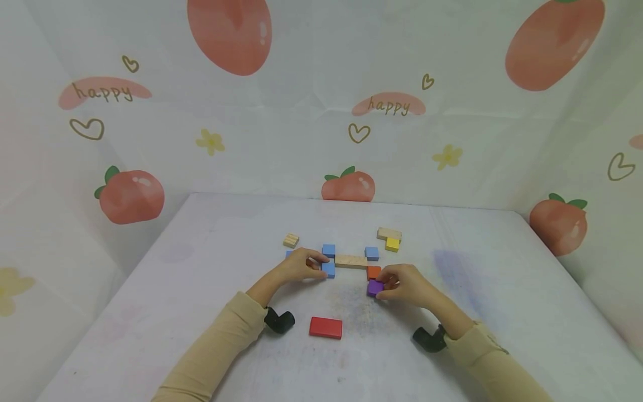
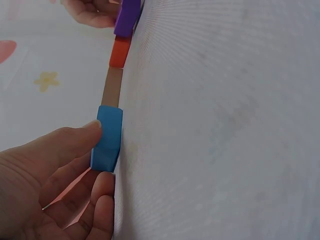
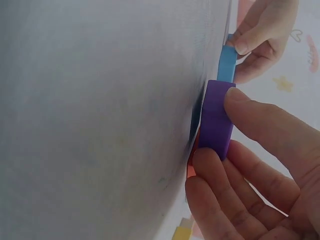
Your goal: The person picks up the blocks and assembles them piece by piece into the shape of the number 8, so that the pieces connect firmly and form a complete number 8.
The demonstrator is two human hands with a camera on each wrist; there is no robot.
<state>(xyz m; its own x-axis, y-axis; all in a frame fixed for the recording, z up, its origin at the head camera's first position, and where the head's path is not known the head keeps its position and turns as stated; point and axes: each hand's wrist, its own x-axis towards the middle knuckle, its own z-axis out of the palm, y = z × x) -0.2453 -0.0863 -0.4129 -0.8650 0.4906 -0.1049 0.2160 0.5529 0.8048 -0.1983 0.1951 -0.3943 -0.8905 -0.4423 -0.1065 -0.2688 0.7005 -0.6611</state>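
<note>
On my feed, the left grip [image 1: 301,265] pinches a light-blue block [image 1: 328,270]; the right grip [image 1: 408,285] pinches a smooth, deep-purple block [image 1: 374,288].

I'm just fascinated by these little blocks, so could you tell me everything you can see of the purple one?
The purple block is a small, flat-faced piece, deep purple all over, with straight edges and a roughly square top. It looks like smooth painted wood, though that is hard to confirm. It lies flat-side up, low at the white tabletop, just on the near side of the orange block. The right hand pinches it between thumb and fingers. Whether it fully rests on the table is unclear.
</note>
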